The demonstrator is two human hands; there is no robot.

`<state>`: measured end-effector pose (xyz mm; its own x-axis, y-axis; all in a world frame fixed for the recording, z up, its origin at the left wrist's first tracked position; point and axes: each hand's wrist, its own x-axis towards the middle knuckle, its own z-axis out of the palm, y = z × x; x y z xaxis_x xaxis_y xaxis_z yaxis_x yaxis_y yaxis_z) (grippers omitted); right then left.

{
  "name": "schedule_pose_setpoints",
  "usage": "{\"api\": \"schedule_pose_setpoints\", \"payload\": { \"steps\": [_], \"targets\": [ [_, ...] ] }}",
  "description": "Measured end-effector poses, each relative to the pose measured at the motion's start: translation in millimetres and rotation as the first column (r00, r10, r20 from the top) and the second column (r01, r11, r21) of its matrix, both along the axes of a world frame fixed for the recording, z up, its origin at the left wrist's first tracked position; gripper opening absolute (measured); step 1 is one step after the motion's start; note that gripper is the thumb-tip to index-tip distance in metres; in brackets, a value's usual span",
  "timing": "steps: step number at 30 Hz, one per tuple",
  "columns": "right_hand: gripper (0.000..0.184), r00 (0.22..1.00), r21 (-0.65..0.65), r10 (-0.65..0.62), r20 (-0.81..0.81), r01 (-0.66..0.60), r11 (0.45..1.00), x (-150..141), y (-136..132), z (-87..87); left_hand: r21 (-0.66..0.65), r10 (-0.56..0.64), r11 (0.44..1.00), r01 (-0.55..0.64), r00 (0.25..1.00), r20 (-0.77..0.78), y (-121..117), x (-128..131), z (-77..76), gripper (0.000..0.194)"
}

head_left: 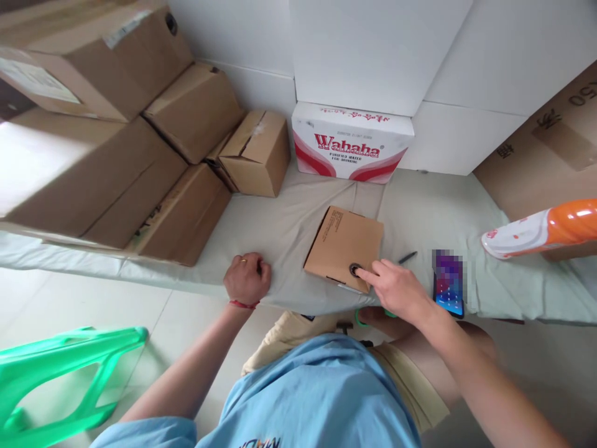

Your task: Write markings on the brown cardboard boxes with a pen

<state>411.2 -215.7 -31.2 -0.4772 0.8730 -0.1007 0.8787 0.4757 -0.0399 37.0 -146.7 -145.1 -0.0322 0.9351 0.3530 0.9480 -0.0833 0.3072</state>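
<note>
A small brown cardboard box (347, 246) lies on the grey-green cloth, printed along its far left side. Near its front right corner is a black ring (355, 269). The index finger of my right hand (396, 287) is stretched out and touches that ring, while the other fingers are curled. My left hand (247, 278) rests in a fist on the front of the cloth, left of the box, with nothing visible in it. A dark pen (407, 257) lies just beyond my right hand. To its right is a phone (448, 283), its screen lit and partly blurred out.
Stacked cardboard boxes (116, 68) fill the left side. A white and red Wahaba water carton (349, 146) stands against the wall. An orange and white bottle (541, 230) and a large carton (550, 143) are at right. A green plastic stool (93, 354) is on the floor.
</note>
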Motion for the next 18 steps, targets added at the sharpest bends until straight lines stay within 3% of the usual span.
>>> {"api": "schedule_pose_setpoints", "payload": {
  "steps": [3,5,7,10,12,14,16,18],
  "targets": [
    [0.055,0.97,-0.028,-0.103,-0.222,0.099,0.995,11.2,-11.7,-3.9,-0.027,0.011,1.0,-0.01,0.999,0.044,0.0,2.6,4.4,0.011],
    [0.05,0.865,-0.063,-0.225,-0.449,0.22,0.973,18.1,-22.1,-6.5,-0.046,0.021,0.999,-0.017,0.997,0.08,0.2,3.5,7.8,0.013],
    [0.041,0.664,-0.125,-0.386,-0.64,0.406,0.905,22.9,-34.1,-10.5,-0.07,0.031,0.997,-0.023,0.992,0.121,0.2,3.8,11.8,0.016],
    [0.041,0.308,-0.323,-0.608,-0.732,0.629,0.707,23.1,-52.2,-20.8,-0.122,0.013,0.992,0.011,0.98,0.199,-0.9,7.5,18.8,0.023],
    [0.052,0.119,-0.485,-0.701,-0.703,0.641,0.595,17.3,-61.0,-28.9,-0.164,-0.033,0.983,0.079,0.963,0.266,-2.8,16.5,24.3,0.029],
    [0.061,-0.002,-0.601,-0.745,-0.667,0.592,0.536,7.3,-64.3,-35.6,-0.195,-0.094,0.967,0.165,0.94,0.329,-5.5,32.7,30.9,0.035],
    [0.064,-0.06,-0.666,-0.766,-0.64,0.542,0.513,-4.8,-61.6,-39.5,-0.231,-0.151,0.936,0.264,0.897,0.416,-8.9,53.7,39.0,0.041],
    [0.064,-0.066,-0.696,-0.785,-0.616,0.513,0.503,-16.2,-54.7,-40.8,-0.279,-0.17,0.881,0.383,0.805,0.569,-13.3,74.4,49.3,0.049]
  ]
}}
